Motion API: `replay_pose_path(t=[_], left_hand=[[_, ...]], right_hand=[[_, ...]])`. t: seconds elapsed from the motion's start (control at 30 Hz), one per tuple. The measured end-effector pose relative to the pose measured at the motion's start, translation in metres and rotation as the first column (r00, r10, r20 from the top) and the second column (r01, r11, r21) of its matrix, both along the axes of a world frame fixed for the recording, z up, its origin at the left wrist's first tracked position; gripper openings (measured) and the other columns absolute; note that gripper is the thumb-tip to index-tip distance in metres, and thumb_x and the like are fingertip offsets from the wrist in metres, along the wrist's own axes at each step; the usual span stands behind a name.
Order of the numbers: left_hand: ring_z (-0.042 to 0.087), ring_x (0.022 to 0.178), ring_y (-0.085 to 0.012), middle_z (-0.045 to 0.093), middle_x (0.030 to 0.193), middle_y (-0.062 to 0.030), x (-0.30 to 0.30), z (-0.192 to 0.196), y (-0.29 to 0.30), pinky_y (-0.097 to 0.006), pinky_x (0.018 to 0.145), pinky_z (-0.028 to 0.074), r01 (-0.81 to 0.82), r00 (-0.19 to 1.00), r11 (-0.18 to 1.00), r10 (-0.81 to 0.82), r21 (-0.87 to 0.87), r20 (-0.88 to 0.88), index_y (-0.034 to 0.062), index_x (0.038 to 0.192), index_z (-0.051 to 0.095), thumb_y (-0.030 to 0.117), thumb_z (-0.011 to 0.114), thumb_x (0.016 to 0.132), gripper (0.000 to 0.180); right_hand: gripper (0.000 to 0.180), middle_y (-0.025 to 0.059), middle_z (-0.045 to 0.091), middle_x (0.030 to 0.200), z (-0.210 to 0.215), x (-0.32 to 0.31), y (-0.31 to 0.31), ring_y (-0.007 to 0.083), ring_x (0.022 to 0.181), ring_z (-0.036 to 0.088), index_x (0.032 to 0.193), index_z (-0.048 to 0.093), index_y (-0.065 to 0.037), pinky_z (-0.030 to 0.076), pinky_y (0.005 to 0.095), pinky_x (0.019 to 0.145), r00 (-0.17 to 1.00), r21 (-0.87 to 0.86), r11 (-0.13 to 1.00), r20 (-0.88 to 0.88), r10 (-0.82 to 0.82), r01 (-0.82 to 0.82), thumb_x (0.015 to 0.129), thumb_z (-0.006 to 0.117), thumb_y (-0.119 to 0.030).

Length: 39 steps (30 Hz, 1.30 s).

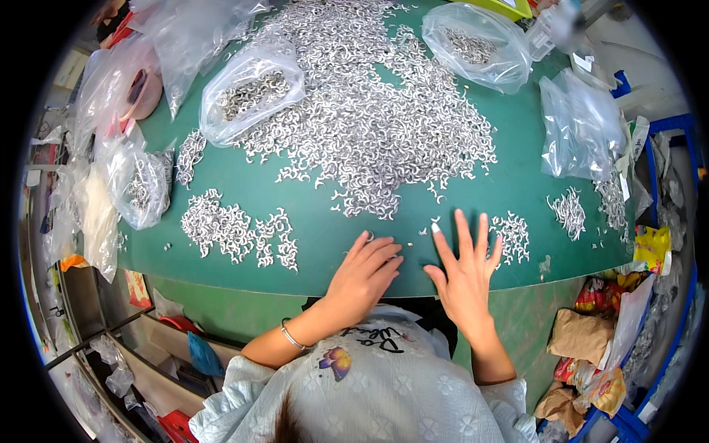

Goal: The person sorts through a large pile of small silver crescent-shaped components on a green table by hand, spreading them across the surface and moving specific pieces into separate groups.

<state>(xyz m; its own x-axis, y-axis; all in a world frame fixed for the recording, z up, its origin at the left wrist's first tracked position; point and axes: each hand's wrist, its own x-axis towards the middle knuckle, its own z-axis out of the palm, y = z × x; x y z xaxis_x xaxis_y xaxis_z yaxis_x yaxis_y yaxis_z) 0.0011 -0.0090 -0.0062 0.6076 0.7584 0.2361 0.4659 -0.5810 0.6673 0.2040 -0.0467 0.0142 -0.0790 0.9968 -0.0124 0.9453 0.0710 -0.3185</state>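
My left hand [363,275] rests low over the near edge of the green table, fingers bent and slightly apart, its thumb hidden. By its index fingertip lies a small curved metal piece [371,236]. My right hand [467,275] is open on the table with fingers spread; a white cover [435,227] caps its index fingertip. Just beyond that finger sits a loose metal piece [422,232]. Beside its outer fingers is a small pile of silvery curved pieces [512,238]. The large heap of the same crescent-shaped pieces [377,140] spreads ahead of both hands.
Another small pile [221,225] lies left of my hands. Open clear bags holding metal pieces [255,92] stand beside the heap, one [476,46] at the far right. Flat plastic bags [580,125] lie along the right edge. Shelves with packets [650,251] flank the right side.
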Motion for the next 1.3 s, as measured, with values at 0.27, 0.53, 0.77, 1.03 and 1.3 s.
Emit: replay_pose_path(t=[0.27, 0.53, 0.77, 1.03, 1.3], left_hand=[[0.054, 0.119, -0.0325, 0.059, 0.117, -0.0129, -0.007, -0.003, -0.002, -0.058, 0.108, 0.033, -0.086, 0.996, 0.996, 0.086, -0.006, 0.003, -0.0008, 0.105, 0.065, -0.001, 0.069, 0.079, 0.026], [0.054, 0.12, -0.0331, 0.059, 0.118, -0.0136, -0.003, 0.007, 0.009, -0.061, 0.108, 0.03, -0.124, 0.992, 0.992, 0.124, 0.029, 0.014, -0.0014, 0.106, 0.064, -0.003, 0.068, 0.079, 0.027], [0.041, 0.135, -0.0326, 0.05, 0.14, -0.0131, 0.018, 0.018, 0.031, -0.06, 0.111, 0.025, -0.044, 0.97, 0.994, 0.066, 0.097, -0.233, -0.0003, 0.125, 0.056, 0.003, 0.063, 0.085, 0.041], [0.034, 0.141, -0.0331, 0.044, 0.146, -0.0154, 0.031, 0.011, 0.047, -0.061, 0.112, 0.022, 0.026, 0.915, 0.992, 0.027, 0.126, -0.402, -0.0014, 0.131, 0.052, 0.004, 0.059, 0.086, 0.045], [0.035, 0.141, -0.0336, 0.043, 0.147, -0.0166, 0.031, 0.013, 0.041, -0.062, 0.113, 0.021, 0.071, 0.939, 0.996, -0.046, 0.062, -0.34, -0.0034, 0.132, 0.051, -0.004, 0.055, 0.081, 0.051]], right_hand=[[0.057, 0.0138, 0.027, 0.156, -0.004, -0.014, 0.001, 0.0454, 0.144, 0.018, 0.132, 0.057, -0.011, 0.012, 0.0704, 0.106, 0.999, 0.026, 0.999, 0.007, -0.034, 0.034, 0.082, 0.072, -0.033], [0.054, 0.0198, 0.027, 0.155, -0.005, -0.007, 0.01, 0.0481, 0.143, 0.017, 0.128, 0.056, -0.001, 0.012, 0.0694, 0.107, 0.99, 0.117, 0.984, 0.007, -0.139, 0.137, 0.084, 0.07, -0.028], [0.056, 0.0196, 0.027, 0.155, -0.009, 0.01, 0.007, 0.0467, 0.144, 0.017, 0.132, 0.054, -0.003, 0.011, 0.0689, 0.107, 0.97, 0.124, 0.966, 0.064, -0.234, 0.225, 0.084, 0.07, -0.028], [0.053, 0.0181, 0.028, 0.154, -0.01, -0.01, 0.04, 0.0466, 0.144, 0.018, 0.13, 0.057, -0.009, 0.016, 0.0711, 0.104, 0.998, 0.119, 0.991, -0.007, -0.063, 0.064, 0.083, 0.071, -0.031], [0.048, 0.017, 0.03, 0.154, -0.004, 0.01, 0.048, 0.0462, 0.143, 0.019, 0.126, 0.061, -0.01, 0.014, 0.0709, 0.105, 0.997, 0.152, 0.986, -0.023, -0.068, 0.071, 0.084, 0.069, -0.032]])
